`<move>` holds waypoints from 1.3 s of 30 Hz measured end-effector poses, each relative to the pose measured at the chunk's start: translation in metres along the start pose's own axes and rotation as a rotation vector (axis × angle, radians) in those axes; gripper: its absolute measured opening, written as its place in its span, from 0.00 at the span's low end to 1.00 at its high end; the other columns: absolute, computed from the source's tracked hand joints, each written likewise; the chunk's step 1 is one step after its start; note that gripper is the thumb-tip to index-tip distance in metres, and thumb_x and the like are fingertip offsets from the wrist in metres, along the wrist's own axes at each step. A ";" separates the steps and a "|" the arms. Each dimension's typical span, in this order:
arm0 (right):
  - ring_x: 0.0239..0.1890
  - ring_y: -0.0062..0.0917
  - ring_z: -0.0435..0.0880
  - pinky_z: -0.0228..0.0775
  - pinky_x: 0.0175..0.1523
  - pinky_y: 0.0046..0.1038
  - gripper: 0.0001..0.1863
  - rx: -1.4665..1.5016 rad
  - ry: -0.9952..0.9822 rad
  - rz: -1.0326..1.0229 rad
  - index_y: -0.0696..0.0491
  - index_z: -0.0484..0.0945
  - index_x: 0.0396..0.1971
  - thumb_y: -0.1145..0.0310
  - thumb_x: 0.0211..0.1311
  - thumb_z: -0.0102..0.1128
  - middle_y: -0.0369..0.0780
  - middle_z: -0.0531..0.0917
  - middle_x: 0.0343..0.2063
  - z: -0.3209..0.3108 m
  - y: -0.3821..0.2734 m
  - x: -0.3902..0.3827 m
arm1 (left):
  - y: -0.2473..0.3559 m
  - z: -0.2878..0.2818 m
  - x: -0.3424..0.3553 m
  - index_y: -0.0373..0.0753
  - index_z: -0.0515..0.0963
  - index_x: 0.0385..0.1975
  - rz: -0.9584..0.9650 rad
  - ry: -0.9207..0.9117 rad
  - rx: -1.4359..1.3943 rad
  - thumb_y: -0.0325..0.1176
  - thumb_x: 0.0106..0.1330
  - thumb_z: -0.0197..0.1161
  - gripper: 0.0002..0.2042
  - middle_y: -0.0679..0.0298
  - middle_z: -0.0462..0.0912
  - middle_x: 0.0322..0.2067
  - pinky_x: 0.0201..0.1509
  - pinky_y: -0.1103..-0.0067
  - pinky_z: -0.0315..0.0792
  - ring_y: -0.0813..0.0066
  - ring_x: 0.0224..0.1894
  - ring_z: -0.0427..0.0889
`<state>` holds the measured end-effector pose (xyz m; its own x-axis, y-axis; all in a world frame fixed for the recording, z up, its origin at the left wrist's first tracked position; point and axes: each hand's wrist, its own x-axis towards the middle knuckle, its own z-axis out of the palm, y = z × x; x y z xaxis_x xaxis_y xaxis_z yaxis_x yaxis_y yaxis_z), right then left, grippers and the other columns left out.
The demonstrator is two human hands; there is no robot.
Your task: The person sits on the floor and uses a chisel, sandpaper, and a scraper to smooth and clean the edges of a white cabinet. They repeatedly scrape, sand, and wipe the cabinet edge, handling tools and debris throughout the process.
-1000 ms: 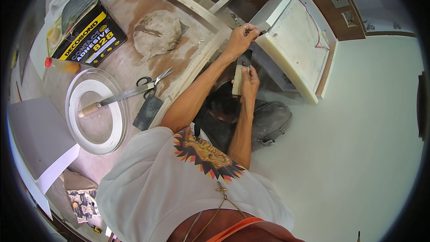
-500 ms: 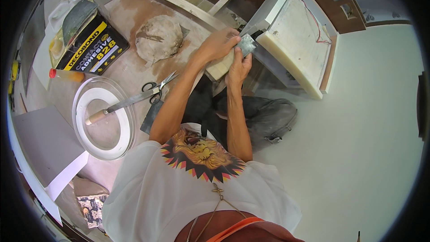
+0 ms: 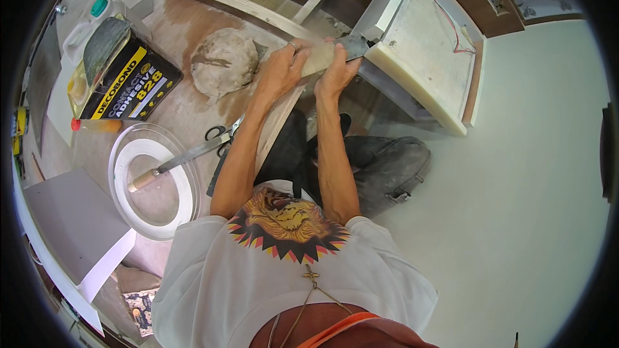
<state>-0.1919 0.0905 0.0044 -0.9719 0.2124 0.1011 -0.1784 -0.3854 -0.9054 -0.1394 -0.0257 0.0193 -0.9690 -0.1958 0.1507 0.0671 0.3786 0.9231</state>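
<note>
A pale, long block (image 3: 317,59) with a grey, dusty flat piece (image 3: 355,46) at its right end lies across both my hands. My left hand (image 3: 282,69) is closed round the left part of the block, with a ring on one finger. My right hand (image 3: 334,75) grips it near the grey piece, thumb on top. The grey end reaches the corner of a white box-like cabinet (image 3: 380,22) with a cream front edge (image 3: 412,87); contact there is hard to tell. Motion blurs the block slightly, and my fingers hide its underside.
Left on the dusty board (image 3: 184,106) are a black adhesive tin (image 3: 138,80), a white jug (image 3: 77,42), a caked round lump (image 3: 224,64), scissors (image 3: 222,135), a clear-and-white ring (image 3: 119,180) and a wooden-handled blade (image 3: 187,154). A wooden frame (image 3: 258,9) runs behind.
My left hand has slid left, away from the cabinet, along with the block. My right hand has moved slightly up and left. The block now lies more level across the view.
</note>
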 end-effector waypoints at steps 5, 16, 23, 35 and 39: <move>0.42 0.26 0.83 0.75 0.52 0.30 0.17 0.048 0.003 0.079 0.55 0.70 0.59 0.63 0.79 0.46 0.46 0.87 0.39 0.003 -0.006 0.002 | -0.002 -0.001 0.006 0.36 0.81 0.51 -0.012 -0.004 -0.020 0.38 0.77 0.55 0.14 0.50 0.88 0.41 0.50 0.70 0.75 0.58 0.43 0.86; 0.42 0.26 0.83 0.75 0.50 0.28 0.18 0.025 0.086 0.027 0.57 0.68 0.60 0.63 0.80 0.44 0.47 0.87 0.40 0.019 -0.007 0.000 | -0.010 0.001 0.018 0.33 0.82 0.43 -0.022 0.049 -0.082 0.37 0.74 0.58 0.13 0.44 0.85 0.31 0.42 0.67 0.77 0.48 0.36 0.87; 0.39 0.33 0.85 0.78 0.48 0.32 0.24 -0.012 0.093 -0.036 0.64 0.60 0.68 0.66 0.79 0.39 0.50 0.84 0.43 0.019 0.006 0.002 | -0.004 -0.008 0.022 0.32 0.82 0.42 -0.040 0.006 -0.091 0.36 0.74 0.58 0.13 0.46 0.85 0.28 0.39 0.69 0.76 0.56 0.31 0.86; 0.48 0.26 0.81 0.74 0.56 0.29 0.21 0.082 0.051 0.020 0.58 0.65 0.66 0.64 0.80 0.45 0.48 0.85 0.46 0.023 -0.002 0.001 | -0.003 -0.010 0.021 0.32 0.82 0.44 -0.010 0.046 -0.028 0.36 0.75 0.58 0.12 0.49 0.86 0.33 0.42 0.72 0.76 0.64 0.34 0.84; 0.48 0.26 0.81 0.73 0.56 0.29 0.21 0.049 0.045 0.052 0.58 0.65 0.66 0.64 0.80 0.45 0.47 0.85 0.46 0.025 -0.010 0.003 | 0.003 -0.011 0.022 0.32 0.82 0.45 -0.058 0.036 0.023 0.35 0.76 0.58 0.12 0.52 0.88 0.35 0.44 0.74 0.76 0.69 0.36 0.84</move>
<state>-0.1972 0.0730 0.0242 -0.9724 0.2309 0.0347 -0.1363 -0.4405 -0.8873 -0.1577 -0.0389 0.0295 -0.9618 -0.2506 0.1100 0.0050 0.3858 0.9226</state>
